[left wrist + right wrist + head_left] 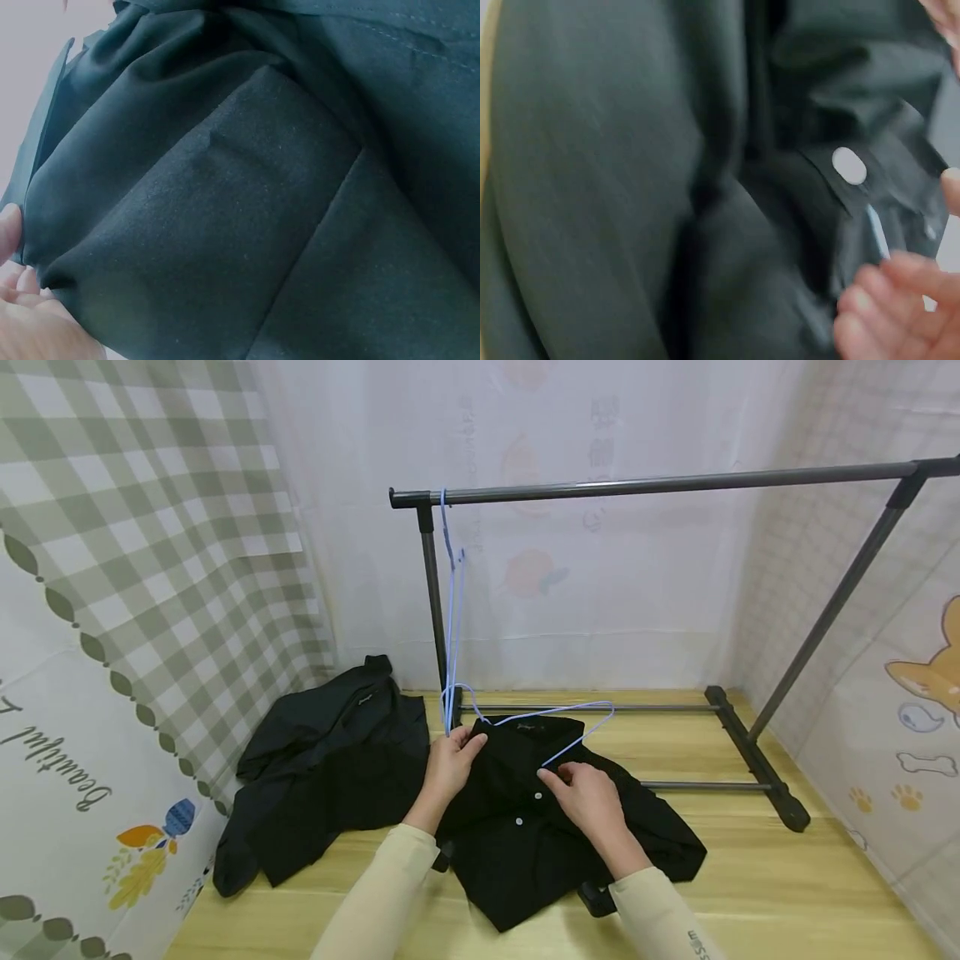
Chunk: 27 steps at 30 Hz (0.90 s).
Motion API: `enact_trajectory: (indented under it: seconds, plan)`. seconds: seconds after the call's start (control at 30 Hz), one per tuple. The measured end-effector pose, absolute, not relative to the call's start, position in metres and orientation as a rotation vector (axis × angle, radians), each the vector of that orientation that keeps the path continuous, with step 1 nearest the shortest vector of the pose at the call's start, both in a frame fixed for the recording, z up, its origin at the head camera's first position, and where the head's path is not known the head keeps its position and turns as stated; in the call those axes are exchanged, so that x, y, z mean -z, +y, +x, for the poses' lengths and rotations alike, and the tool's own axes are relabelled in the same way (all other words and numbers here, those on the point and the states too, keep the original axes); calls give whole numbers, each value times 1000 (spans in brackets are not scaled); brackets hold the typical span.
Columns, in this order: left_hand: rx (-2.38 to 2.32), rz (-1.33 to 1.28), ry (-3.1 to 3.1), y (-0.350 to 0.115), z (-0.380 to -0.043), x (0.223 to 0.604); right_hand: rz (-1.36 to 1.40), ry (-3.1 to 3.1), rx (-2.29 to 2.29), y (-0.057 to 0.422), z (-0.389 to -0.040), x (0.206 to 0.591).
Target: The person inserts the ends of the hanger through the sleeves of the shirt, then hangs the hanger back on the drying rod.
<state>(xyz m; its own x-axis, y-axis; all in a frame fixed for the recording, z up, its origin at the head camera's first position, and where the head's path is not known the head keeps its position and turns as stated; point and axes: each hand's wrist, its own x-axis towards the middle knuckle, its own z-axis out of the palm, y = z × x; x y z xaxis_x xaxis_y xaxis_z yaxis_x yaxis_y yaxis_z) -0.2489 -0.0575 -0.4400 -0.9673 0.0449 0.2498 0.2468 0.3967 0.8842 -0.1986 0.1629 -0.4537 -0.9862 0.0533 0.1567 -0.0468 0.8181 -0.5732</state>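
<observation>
A black button shirt (pixel 525 852) lies on the wooden floor, its collar away from me. A light-blue wire hanger (pixel 577 708) lies over its neck, with one end out past the collar; the other end is hidden by the shirt. My left hand (pixel 450 768) pinches the shirt's edge beside the collar, and the left wrist view shows the thumb and fingers on the black cloth (pixel 202 195). With its fingertips, my right hand (pixel 588 797) pinches the hanger's lower wire at the shirt front. White buttons (pixel 849 166) show close to that hand.
Another black garment (pixel 337 760) lies heaped at the left. Behind stands a dark metal clothes rack (pixel 637 485), with blue hangers (pixel 451 610) hanging near its left end. Its base bars (pixel 705 787) lie on the floor (pixel 787 893). Patterned curtains (pixel 150 510) enclose the space.
</observation>
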Motion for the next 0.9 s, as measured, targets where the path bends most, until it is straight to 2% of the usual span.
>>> enact_trajectory:
  seconds: [0.17,0.37,0.67,0.9]
  plan:
    - [1670,-294,-2486,-56,-246,435,-179,-2923,-818,150,-201,461]
    - [1677,-360,-2500,-57,-245,432,-187,-2912,-829,150,-205,462]
    - [1721,-407,-2519,-61,-243,431,-168,-2847,-1011,160,-205,462]
    - [1694,-456,-2466,-65,-245,429,-421,-2714,-1333,175,-210,461]
